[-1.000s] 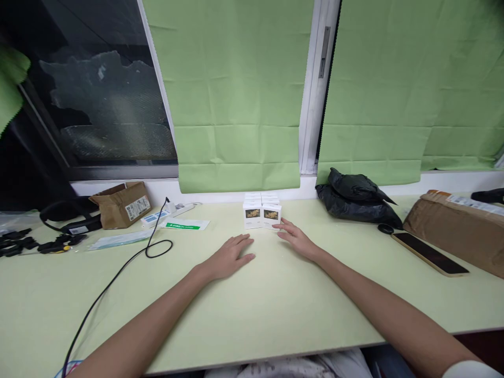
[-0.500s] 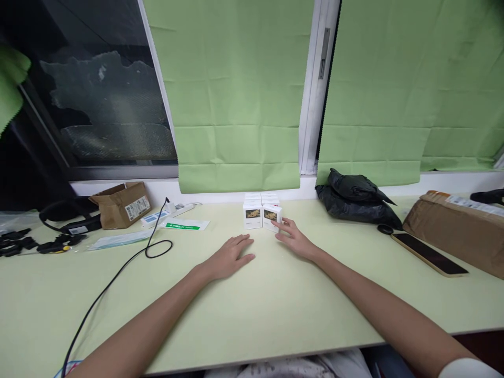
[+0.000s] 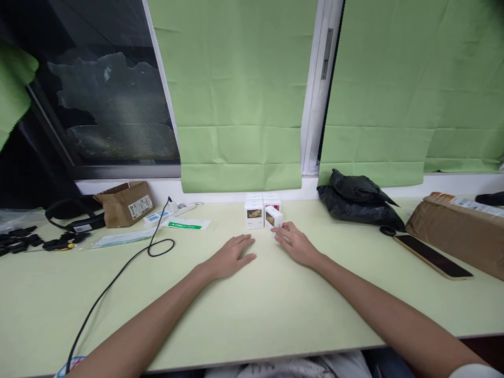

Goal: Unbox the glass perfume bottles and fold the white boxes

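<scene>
While the left hand (image 3: 227,258) lies palm down on the tabletop (image 3: 252,320), with its thumb spread away from the fingers, the right hand (image 3: 299,248) is at the white box (image 3: 272,217) near the centre of the frame. Its fingertips touch the lower right part of this box, but I cannot tell if they pinch it firmly. The white box stands at an angle to the picture box (image 3: 254,215), which is just beside it on the left. Behind these two, further white boxes (image 3: 271,198) form a close group. At the left of the frame, a black cable (image 3: 114,282) makes a loop below an opened carton (image 3: 123,206). At the right, a phone (image 3: 433,256) lies between the black bag (image 3: 354,202) and a long brown parcel (image 3: 457,231).
</scene>
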`<state>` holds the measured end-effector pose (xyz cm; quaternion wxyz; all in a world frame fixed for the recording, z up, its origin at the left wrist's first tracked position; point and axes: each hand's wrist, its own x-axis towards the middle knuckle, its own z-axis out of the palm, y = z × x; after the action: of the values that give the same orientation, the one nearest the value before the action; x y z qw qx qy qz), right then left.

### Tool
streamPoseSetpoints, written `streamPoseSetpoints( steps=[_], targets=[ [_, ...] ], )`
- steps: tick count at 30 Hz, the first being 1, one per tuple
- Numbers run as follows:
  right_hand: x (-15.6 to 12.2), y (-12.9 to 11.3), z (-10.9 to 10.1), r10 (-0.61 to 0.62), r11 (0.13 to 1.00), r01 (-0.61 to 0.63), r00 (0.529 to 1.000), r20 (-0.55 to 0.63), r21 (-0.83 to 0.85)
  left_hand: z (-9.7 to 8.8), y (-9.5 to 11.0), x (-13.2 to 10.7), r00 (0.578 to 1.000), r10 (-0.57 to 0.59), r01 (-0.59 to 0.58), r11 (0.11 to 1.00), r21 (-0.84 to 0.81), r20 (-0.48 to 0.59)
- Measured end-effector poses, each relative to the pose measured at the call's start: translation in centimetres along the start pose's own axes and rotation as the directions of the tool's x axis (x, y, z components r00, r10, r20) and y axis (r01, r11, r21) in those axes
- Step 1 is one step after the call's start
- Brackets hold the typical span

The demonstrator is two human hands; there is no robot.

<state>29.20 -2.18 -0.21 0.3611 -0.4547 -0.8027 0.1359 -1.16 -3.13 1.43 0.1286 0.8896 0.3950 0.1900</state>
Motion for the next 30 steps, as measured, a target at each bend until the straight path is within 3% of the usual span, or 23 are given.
streamPoseSetpoints(
  steps=[5,8,11,14,18,22,26,30],
  targets=[
    [-1.0,-2.2,-0.4,-0.17,0.985,0.168,0.981,0.09,0.027,0.3,0.5,0.3,0.986,-0.142,0.126,0.977,-0.173,-0.083],
    [-1.6,-3.8,-0.6,-0.247,0.968,0.239,0.958,0.147,0.071,0.3,1.1,0.7,0.983,-0.139,0.089,0.929,-0.359,-0.118],
    [-1.9,-4.9,-0.8,-0.268,0.96,0.248,0.949,0.164,0.13,0.2,1.4,1.0,0.985,-0.123,0.048,0.865,-0.5,-0.118],
    [-1.9,-5.0,-0.8,-0.211,0.966,0.192,0.972,0.102,0.174,0.0,1.8,1.0,0.981,-0.156,0.07,0.842,-0.535,-0.118],
    [-1.7,-5.0,-0.9,-0.085,0.969,0.096,0.995,-0.058,0.228,-0.3,3.1,0.5,0.982,-0.114,0.031,0.882,-0.471,-0.148],
    [-1.8,-5.4,-1.3,-0.061,0.965,0.091,0.99,-0.128,0.245,-0.5,4.4,0.1,0.975,-0.055,-0.015,0.951,-0.309,-0.216],
    [-2.1,-5.8,-1.3,-0.084,0.963,0.109,0.99,-0.111,0.248,-0.7,4.9,-0.2,0.963,0.057,-0.088,0.99,-0.107,-0.263],
    [-2.2,-5.7,-0.8,0.054,0.911,-0.043,0.998,-0.015,0.411,-0.5,4.7,-0.3,0.961,0.13,-0.138,0.99,-0.018,-0.246]
  ],
)
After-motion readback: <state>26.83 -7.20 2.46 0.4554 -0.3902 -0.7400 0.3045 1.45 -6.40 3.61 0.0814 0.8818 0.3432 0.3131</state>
